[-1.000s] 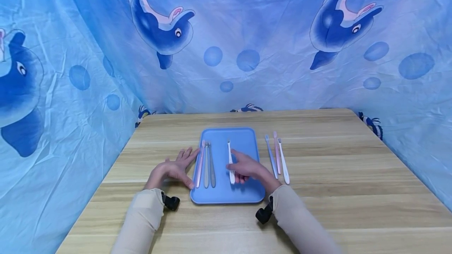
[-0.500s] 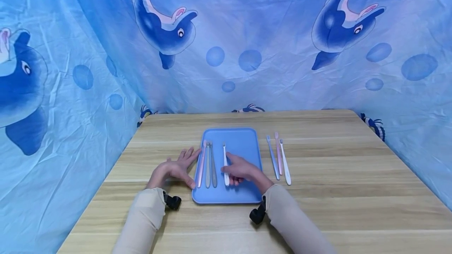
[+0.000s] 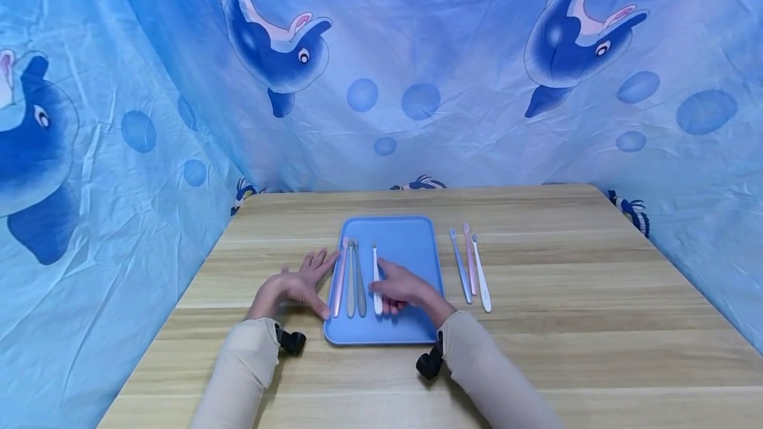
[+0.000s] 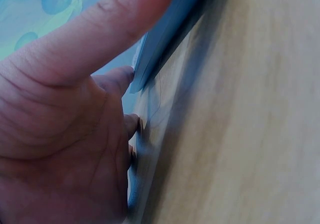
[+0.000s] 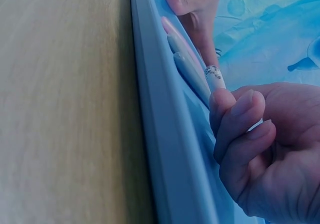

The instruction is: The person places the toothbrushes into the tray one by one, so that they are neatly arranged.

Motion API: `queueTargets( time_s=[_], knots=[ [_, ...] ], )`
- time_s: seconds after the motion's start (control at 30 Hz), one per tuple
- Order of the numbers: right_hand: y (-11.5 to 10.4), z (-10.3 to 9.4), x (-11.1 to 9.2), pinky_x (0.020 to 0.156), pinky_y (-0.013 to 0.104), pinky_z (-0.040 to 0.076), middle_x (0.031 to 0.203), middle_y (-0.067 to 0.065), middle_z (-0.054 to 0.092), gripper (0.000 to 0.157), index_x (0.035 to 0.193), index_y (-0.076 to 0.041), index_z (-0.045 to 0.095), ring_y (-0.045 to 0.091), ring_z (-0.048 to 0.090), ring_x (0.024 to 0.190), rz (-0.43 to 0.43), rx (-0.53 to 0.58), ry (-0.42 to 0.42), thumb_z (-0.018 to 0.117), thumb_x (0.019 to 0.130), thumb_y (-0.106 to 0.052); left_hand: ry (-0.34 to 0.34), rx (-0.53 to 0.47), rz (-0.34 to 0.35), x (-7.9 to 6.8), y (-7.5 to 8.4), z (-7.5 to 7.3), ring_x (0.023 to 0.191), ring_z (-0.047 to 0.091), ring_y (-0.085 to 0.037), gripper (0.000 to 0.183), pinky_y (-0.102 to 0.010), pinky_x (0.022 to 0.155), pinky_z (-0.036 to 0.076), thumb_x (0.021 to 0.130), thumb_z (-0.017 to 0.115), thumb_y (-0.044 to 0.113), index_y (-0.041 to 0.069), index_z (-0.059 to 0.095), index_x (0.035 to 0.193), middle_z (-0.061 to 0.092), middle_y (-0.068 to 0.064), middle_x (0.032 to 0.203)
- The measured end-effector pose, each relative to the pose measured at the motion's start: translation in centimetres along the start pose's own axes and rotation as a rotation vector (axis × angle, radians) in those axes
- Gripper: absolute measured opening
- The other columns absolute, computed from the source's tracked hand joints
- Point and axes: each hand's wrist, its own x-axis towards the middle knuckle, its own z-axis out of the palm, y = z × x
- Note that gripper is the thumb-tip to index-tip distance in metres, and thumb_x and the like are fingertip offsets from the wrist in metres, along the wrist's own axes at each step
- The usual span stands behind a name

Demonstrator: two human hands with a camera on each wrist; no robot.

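- Blue cloth (image 3: 387, 51) printed with dolphins and bubbles hangs behind and to the left of a wood-grain table (image 3: 596, 349).
- Left hand (image 3: 300, 285), below a beige sleeve, has its fingers and thumb spread wide; thumb and fingertips touch the left edge of a blue tray (image 3: 387, 334), with nothing gripped.
- On the tray's left side, a pink brush (image 3: 339, 283) lies lengthwise beside two grey brushes, one lighter (image 3: 350, 290) and one darker (image 3: 361, 293), their heads toward the far edge.
- White brush (image 3: 375, 267) stands next along, just right of the grey pair, head also pointing away; whether it touches the tray, I cannot tell.
- Right hand (image 3: 401, 285) pinches that handle between thumb and curled fingers, over the tray's middle.
- Right of the tray, on bare wood, lie a blue brush (image 3: 461, 271), a second pink one (image 3: 471, 263) and a second white one (image 3: 481, 278).
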Motion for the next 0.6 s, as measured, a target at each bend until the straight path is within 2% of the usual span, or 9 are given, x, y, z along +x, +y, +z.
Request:
queueTargets(
  time_s=[0.23, 0.4, 0.6],
  knots=[
    [-0.4, 0.3, 0.3, 0.036, 0.02, 0.038, 0.056, 0.003, 0.061, 0.079, 0.162, -0.011, 0.007, 0.011, 0.05, 0.039, -0.002, 0.005, 0.012, 0.055, 0.102, -0.021, -0.009, -0.031, 0.024, -0.5, 0.3, -0.2, 0.153, -0.023, -0.044, 0.148, -0.083, 0.104, -0.02, 0.051, 0.087, 0.073, 0.034, -0.003, 0.162, -0.019, -0.014, 0.169],
    [-0.5, 0.5, 0.6, 0.036, 0.021, 0.038, 0.055, 0.003, 0.061, 0.079, 0.162, -0.011, 0.008, 0.011, 0.05, 0.038, 0.023, -0.018, 0.035, 0.056, 0.101, -0.023, -0.016, -0.027, 0.009, -0.7, 0.5, -0.4, 0.154, -0.024, -0.04, 0.149, -0.081, 0.107, -0.02, 0.049, 0.086, 0.074, 0.035, -0.004, 0.161, -0.02, -0.01, 0.169],
    [-0.5, 0.8, 0.8, 0.035, 0.02, 0.037, 0.054, 0.003, 0.06, 0.075, 0.162, -0.012, 0.011, 0.011, 0.05, 0.037, 0.021, -0.023, 0.035, 0.055, 0.102, -0.021, -0.022, -0.03, 0.027, -1.1, 1.0, -0.6, 0.153, -0.023, -0.045, 0.147, -0.082, 0.106, -0.018, 0.054, 0.087, 0.07, 0.03, -0.003, 0.162, -0.018, -0.017, 0.168]
  ],
)
